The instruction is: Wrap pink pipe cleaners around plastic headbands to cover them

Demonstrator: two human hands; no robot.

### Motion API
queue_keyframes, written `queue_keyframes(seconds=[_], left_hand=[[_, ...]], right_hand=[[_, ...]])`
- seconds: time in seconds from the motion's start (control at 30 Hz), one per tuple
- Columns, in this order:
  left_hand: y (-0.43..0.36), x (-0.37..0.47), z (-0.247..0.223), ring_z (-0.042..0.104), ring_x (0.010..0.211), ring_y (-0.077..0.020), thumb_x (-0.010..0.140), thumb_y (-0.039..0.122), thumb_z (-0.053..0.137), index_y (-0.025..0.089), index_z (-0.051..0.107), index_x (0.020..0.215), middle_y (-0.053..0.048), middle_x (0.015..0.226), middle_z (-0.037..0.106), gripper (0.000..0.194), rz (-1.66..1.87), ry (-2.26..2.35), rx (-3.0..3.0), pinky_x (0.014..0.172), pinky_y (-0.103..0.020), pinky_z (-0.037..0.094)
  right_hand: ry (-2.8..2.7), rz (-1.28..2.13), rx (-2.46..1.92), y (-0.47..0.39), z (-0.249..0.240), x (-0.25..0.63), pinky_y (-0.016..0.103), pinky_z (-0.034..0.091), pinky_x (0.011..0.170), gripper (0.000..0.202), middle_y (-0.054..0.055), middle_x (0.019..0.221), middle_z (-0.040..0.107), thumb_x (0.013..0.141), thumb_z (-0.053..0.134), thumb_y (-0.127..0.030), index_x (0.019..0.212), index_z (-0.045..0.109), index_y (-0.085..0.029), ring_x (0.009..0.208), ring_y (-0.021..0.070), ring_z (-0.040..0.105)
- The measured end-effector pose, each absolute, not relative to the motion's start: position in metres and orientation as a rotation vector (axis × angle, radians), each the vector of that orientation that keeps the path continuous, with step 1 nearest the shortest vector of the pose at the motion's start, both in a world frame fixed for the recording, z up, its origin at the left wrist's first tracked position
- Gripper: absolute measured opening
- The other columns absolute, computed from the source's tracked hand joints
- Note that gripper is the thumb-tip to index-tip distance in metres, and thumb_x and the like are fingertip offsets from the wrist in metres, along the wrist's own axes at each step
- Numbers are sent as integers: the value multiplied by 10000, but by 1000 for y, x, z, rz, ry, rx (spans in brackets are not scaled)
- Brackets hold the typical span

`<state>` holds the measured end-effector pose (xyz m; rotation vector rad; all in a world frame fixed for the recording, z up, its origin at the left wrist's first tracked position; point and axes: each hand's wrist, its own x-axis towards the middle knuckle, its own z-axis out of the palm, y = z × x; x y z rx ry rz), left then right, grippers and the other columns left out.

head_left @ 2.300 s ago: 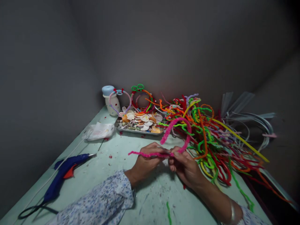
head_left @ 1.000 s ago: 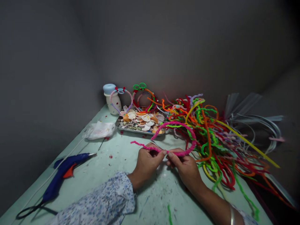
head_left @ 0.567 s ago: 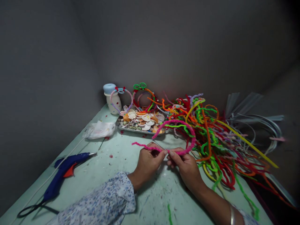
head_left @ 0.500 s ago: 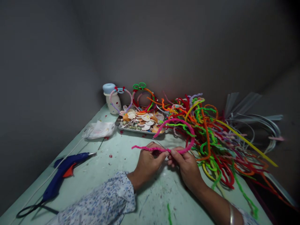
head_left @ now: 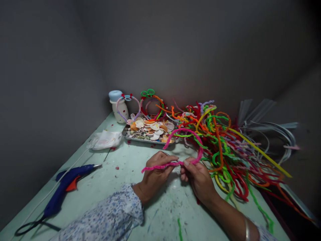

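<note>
A bright pink fuzzy band curves up and round in an open arc above my right hand, whose thumb and fingers pinch its lower part. My left hand is closed on the thinner stretch of the same pink piece, and the loose tip sticks out to the left across the fingers. A small gap separates the two hands. Behind them stands a metal tray of shells and small stones.
A blue glue gun with a cord lies at the left, near a plastic packet. Two decorated hoops and a white jar stand at the back. Tangled coloured pipe cleaners and clear strips fill the right side.
My left hand has turned, its fingers now lying straighter along the pink piece. The pink tip has dropped slightly, and the arc looks narrower. The whole view has shifted a little.
</note>
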<state>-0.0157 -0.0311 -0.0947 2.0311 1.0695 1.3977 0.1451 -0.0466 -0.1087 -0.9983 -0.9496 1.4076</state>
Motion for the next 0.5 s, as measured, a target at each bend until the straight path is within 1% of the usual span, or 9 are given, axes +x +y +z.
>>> queue_keyframes(seconds=[0.13, 0.23, 0.37, 0.5], left_hand=[[-30, -17, -96, 613, 721, -160, 844, 248, 629, 206, 721, 926, -52, 792, 668, 130, 1381, 1038, 1999, 638, -272, 494], [-29, -19, -97, 616, 738, -164, 861, 268, 608, 196, 712, 901, -56, 810, 696, 133, 1302, 1016, 2011, 679, -293, 492], [-30, -21, -93, 593, 709, -160, 877, 274, 584, 182, 705, 850, -56, 786, 700, 154, 1225, 999, 2002, 659, -289, 469], [-30, -20, -89, 573, 688, -159, 879, 271, 575, 180, 687, 783, -40, 731, 664, 174, 1192, 979, 1946, 649, -281, 456]], right_hand=[[-971, 1424, -995, -46, -111, 146, 200, 406, 451, 299, -9, 591, 613, 782, 691, -440, 707, 588, -170, 475, 97, 547], [-998, 1420, -1005, -47, -112, 147, 200, 407, 457, 296, -8, 591, 614, 794, 680, -434, 703, 586, -169, 476, 96, 547], [-1036, 1417, -1014, -47, -113, 148, 201, 409, 466, 296, -6, 598, 615, 809, 664, -429, 698, 585, -166, 483, 94, 547], [-1052, 1410, -1019, -47, -112, 147, 205, 404, 470, 294, -8, 603, 612, 806, 666, -431, 702, 582, -169, 486, 96, 545]])
